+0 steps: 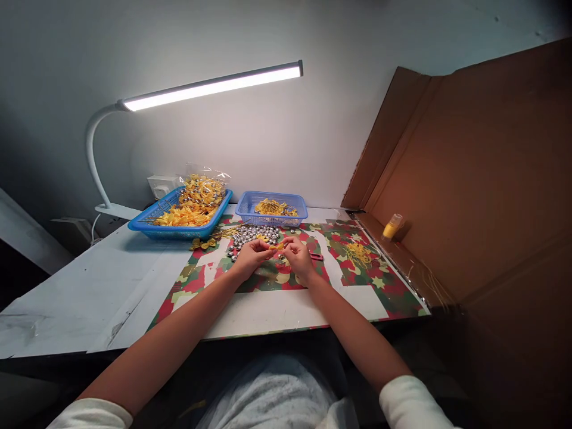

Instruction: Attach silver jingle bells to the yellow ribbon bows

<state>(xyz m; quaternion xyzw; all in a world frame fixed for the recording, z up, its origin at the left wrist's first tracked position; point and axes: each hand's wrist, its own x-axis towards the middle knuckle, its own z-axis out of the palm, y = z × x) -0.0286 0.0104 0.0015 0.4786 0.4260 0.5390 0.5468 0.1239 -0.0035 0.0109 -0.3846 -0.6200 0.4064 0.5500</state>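
Head view: white table (67, 286); patterned mat (357, 286); cardboard wall (482, 179).

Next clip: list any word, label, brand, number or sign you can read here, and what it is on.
None can be read.
Small yellow bottle: no legible label; too small to tell.
Patterned mat: only stars and camouflage blotches, no lettering.
Blue baskets, desk lamp, cardboard: no print visible.
The small yellow piece between both hands: no marking visible.

Lamp (210, 88) lit, arched over table (80, 280) | large blue basket (179, 223) of yellow pieces, rear left | small blue basket (272, 208) beside it | yellow bottle (392, 226) against cardboard wall (482, 179), right
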